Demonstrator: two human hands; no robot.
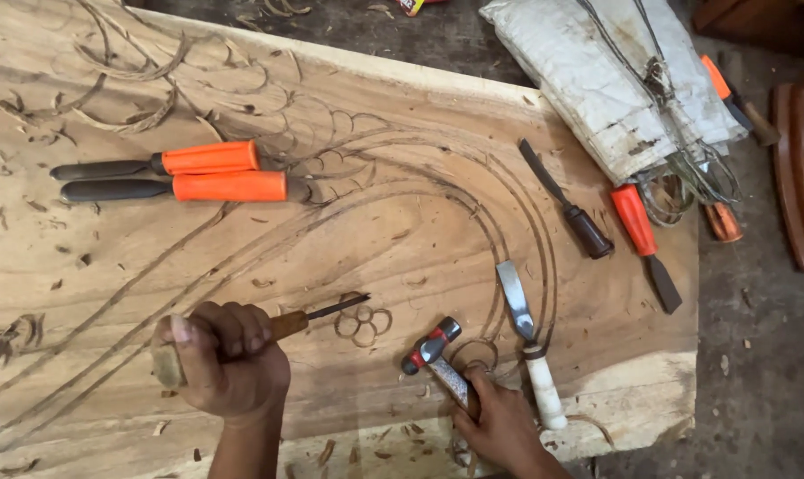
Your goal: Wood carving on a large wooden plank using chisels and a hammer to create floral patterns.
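A large wooden slab (349,204) with carved curved lines lies before me. My left hand (224,359) grips a wooden-handled chisel (317,317), its thin dark blade pointing right at a small carved flower (364,325). My right hand (499,426) is closed on the handle of a small hammer (433,348) with a red and black head, resting on the slab right of the flower. A white-handled gouge (526,337) lies just right of that hand.
Two orange-handled chisels (207,173) lie at upper left among wood shavings. A dark-handled chisel (570,204) and another orange-handled one (646,244) rest near the slab's right edge. A folded white sack (597,80) with wire on it sits at upper right.
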